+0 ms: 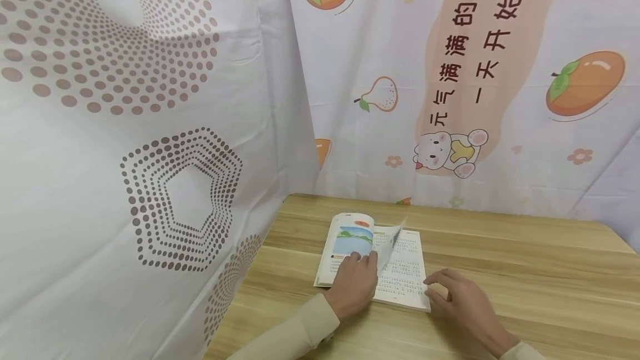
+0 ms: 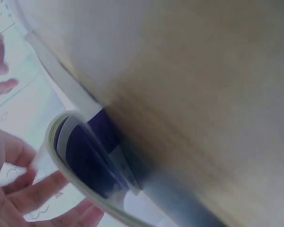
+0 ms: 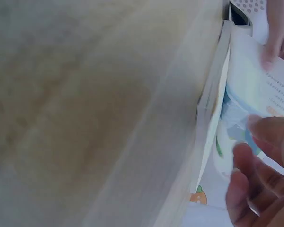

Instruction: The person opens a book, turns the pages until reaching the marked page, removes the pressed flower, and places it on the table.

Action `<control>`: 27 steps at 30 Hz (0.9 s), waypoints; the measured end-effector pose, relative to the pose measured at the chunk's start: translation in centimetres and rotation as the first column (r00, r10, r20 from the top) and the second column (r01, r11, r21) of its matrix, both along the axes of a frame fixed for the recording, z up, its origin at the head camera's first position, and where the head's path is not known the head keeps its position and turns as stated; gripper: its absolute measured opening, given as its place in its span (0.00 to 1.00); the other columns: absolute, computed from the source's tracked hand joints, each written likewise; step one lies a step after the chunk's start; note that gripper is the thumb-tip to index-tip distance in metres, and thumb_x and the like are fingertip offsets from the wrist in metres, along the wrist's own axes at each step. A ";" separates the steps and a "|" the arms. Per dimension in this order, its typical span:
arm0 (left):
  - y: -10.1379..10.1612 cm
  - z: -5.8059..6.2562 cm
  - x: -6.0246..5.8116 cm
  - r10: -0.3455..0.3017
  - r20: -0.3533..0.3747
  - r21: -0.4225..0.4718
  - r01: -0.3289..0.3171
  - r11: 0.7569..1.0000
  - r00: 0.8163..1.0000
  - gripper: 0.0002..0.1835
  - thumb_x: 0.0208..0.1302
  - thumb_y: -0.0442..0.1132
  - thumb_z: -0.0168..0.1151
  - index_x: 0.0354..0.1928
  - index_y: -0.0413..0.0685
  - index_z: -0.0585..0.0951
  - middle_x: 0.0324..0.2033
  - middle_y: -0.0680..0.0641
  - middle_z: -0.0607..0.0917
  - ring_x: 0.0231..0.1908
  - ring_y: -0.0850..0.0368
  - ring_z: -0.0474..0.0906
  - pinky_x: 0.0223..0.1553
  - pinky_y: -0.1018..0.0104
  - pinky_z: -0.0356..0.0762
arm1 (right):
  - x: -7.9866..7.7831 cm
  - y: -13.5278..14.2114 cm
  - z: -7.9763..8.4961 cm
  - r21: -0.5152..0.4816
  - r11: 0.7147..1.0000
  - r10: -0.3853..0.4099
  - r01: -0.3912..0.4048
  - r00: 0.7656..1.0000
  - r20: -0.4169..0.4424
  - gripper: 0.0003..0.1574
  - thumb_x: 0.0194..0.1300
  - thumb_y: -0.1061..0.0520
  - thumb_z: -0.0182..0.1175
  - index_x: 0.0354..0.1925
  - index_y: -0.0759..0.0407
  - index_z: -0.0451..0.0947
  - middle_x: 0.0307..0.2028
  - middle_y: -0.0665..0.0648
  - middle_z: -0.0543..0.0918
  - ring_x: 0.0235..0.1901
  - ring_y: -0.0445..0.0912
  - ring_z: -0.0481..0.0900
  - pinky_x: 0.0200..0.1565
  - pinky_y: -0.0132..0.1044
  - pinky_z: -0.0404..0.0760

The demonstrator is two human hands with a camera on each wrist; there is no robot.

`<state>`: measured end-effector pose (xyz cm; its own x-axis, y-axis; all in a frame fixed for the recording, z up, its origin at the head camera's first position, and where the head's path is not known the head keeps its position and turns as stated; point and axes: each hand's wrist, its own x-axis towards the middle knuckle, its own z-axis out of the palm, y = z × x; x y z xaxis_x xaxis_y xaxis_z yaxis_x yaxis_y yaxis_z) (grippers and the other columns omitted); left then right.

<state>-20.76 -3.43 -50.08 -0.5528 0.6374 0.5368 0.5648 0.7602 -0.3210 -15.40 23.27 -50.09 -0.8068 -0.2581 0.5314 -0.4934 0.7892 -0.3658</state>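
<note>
An open book [image 1: 406,285] lies on the table, with printed text on its right side and a coloured landscape picture [image 1: 353,240] on its left. One page [image 1: 392,244] stands raised near the middle. My left hand [image 1: 354,284] rests on the lower left page beside the fold. Its fingers lie against the curved pages [image 2: 61,156] in the left wrist view. At the book's right edge is my right hand [image 1: 462,301], fingers loosely bent and thumb apart from them. Nothing shows between those fingers in the right wrist view, where the hand [image 3: 265,175] hovers close by the pages.
The wooden table [image 1: 525,260] extends to the right of the book and in front of it. A white cloth with dotted patterns [image 1: 185,199] hangs along the left side. Behind the table hangs another cloth [image 1: 370,143] printed with fruit and large characters.
</note>
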 end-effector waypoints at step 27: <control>-1.2 -0.3 -0.1 -0.003 0.155 -0.030 0.008 1.000 0.988 0.08 0.64 0.37 0.63 0.35 0.56 0.90 0.58 0.50 0.84 0.56 0.51 0.76 0.50 0.58 0.77 | -0.1 0.0 -0.3 0.229 0.968 0.084 -0.106 0.991 0.102 0.09 0.55 0.55 0.77 0.34 0.45 0.88 0.40 0.44 0.85 0.37 0.40 0.85 0.36 0.40 0.84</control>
<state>-20.90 -4.62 -50.37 -0.6242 0.6557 0.4248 0.6139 0.7479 -0.2523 -15.47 23.32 -50.34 -0.8147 -0.4441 0.3728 -0.5435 0.8090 -0.2240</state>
